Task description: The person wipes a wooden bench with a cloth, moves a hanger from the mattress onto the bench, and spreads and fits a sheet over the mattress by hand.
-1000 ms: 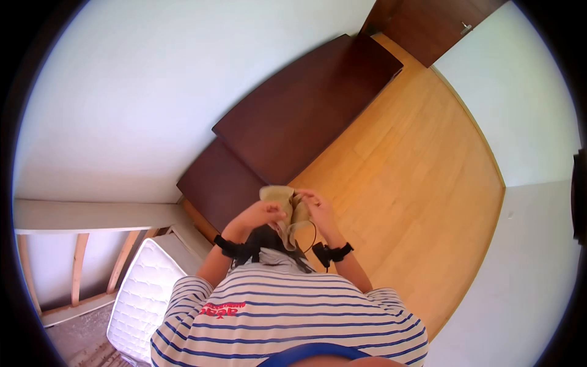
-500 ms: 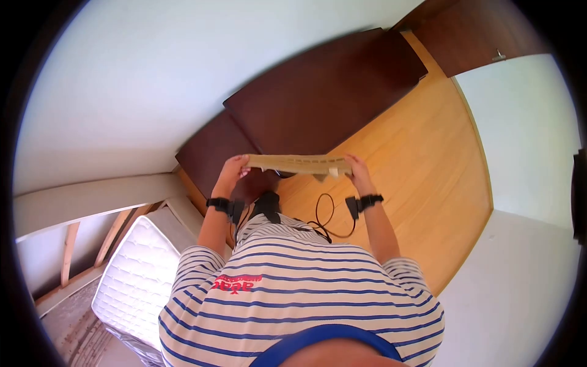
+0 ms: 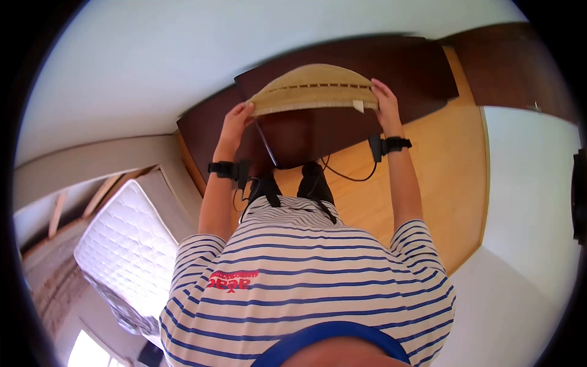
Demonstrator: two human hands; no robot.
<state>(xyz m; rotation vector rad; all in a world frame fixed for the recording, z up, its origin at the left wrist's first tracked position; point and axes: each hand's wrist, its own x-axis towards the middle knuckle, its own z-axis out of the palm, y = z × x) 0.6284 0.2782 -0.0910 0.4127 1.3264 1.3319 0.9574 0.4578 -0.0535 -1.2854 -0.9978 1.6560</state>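
Between my hands a tan cloth piece [image 3: 315, 96] is stretched out, curved along its far edge. A dark dashed line runs across it, and a small white label [image 3: 359, 106] hangs near its right end. My left hand [image 3: 236, 125] pinches the left end, thumb on top. The right end is gripped by my right hand [image 3: 385, 107], its fingers partly hidden behind the cloth. It is held up in front of a dark brown wooden panel [image 3: 354, 131]; what kind of cloth article it is I cannot tell.
A white quilted mattress [image 3: 131, 244] leans at the left beside a frame with wooden slats [image 3: 101, 194]. Wood flooring [image 3: 446, 177] spreads to the right, below a brown door [image 3: 507, 73] with a handle. A cable [image 3: 351, 177] hangs from the black device on my right wrist.
Both hands have lifted the cloth forward and away from my body. It has tilted and opened from a narrow strip, showing more of its curved surface. My view has shifted slightly.
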